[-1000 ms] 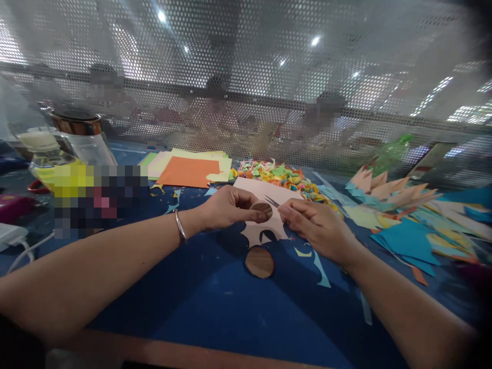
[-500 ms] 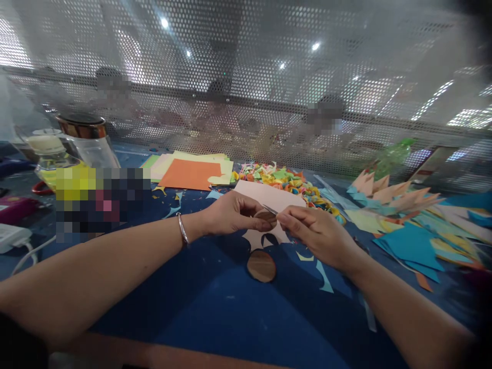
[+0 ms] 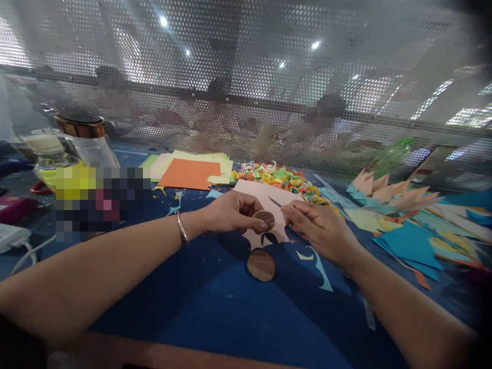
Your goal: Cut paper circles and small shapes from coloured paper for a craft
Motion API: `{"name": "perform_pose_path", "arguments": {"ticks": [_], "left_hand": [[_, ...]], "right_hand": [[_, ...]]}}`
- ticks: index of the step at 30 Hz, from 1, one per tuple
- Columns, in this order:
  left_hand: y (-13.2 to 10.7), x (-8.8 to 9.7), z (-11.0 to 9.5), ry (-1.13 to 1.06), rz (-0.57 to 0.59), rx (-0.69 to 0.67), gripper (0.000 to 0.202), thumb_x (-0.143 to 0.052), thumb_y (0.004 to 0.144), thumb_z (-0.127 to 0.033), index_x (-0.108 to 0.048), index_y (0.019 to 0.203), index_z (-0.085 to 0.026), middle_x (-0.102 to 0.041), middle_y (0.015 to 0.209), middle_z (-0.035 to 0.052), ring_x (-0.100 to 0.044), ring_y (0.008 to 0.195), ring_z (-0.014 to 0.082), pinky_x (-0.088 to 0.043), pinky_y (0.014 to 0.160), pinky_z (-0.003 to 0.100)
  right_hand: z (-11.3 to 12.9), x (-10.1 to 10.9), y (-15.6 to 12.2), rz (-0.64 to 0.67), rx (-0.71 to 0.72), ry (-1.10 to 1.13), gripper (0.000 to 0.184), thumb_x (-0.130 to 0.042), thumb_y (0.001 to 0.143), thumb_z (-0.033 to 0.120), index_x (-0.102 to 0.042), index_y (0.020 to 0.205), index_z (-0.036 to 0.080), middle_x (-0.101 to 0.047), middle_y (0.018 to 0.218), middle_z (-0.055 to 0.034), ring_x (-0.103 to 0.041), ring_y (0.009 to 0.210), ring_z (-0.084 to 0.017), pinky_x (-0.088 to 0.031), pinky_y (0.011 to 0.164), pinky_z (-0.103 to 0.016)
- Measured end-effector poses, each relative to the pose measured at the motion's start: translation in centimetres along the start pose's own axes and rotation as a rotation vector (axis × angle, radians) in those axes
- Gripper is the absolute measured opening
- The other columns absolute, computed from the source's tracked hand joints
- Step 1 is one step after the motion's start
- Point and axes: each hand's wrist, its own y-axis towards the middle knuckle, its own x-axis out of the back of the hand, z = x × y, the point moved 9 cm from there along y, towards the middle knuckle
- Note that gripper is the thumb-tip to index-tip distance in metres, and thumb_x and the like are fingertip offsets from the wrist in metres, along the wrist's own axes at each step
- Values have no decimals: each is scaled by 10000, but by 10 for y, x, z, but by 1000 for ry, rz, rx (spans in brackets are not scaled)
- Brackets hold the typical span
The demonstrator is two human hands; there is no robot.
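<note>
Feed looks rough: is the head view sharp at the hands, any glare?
Head view: fairly sharp at the left hand pinching a round brown disc and the thin tool in the right hand; ceiling lights glare through the perforated grey mesh screen; right corners dark.

Two hands: left hand [image 3: 230,212], right hand [image 3: 315,228]. Two brown discs: held disc [image 3: 264,219] in the left grip, loose disc [image 3: 261,264] on the table [image 3: 215,297]. One pink sheet [image 3: 261,193]. One pointed tool [image 3: 274,201] in the right grip. One stack of coloured sheets [image 3: 190,173] and one scrap heap [image 3: 284,178] by the far edge. Two jars by the left edge: dark-lidded jar [image 3: 82,138], pale-lidded jar [image 3: 44,148].
</note>
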Motion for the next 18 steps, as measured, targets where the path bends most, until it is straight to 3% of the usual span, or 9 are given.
{"name": "perform_pose_path", "arguments": {"ticks": [3,6,9,12,15,18], "left_hand": [[-2,2,-3,48,-9,5,306,-783,721,-397,-646,735,-124,-658,688,14,-524,584,77,-388,581,232],[-5,3,2,159,39,128,339,-735,765,-464,-659,725,-136,-651,624,8,-512,521,76,-378,537,228],[-13,-2,9,388,176,272,423,-658,810,-549,-669,670,-150,-620,529,7,-502,457,88,-372,519,238],[-16,-5,4,714,276,257,552,-556,859,-596,-606,518,-165,-541,442,12,-450,417,96,-325,514,261],[-13,6,-12,994,117,181,555,-578,793,-674,-603,560,-170,-552,507,27,-413,451,115,-258,513,284],[-14,10,-16,1052,26,167,573,-677,671,-699,-660,912,-180,-644,719,43,-484,558,149,-253,534,274]], "right_hand": [[-2,1,0,-9,-24,29,478,-480,908,644,-545,718,210,-398,490,51,-363,425,-102,-273,421,-245],[-2,3,1,-26,-37,28,486,-494,892,662,-568,735,208,-381,477,57,-353,407,-96,-254,409,-243],[-3,7,1,-60,-46,-24,497,-510,877,674,-584,737,203,-380,472,57,-354,405,-91,-238,412,-243],[-5,6,1,-54,-62,-48,518,-497,873,693,-587,738,201,-364,471,59,-328,408,-89,-221,414,-248],[-6,3,2,-32,-63,-66,526,-481,877,701,-579,742,202,-358,475,61,-322,425,-92,-233,427,-250],[-7,1,3,-20,-55,-110,515,-483,882,694,-574,750,205,-388,499,53,-348,456,-101,-256,450,-257]]}}
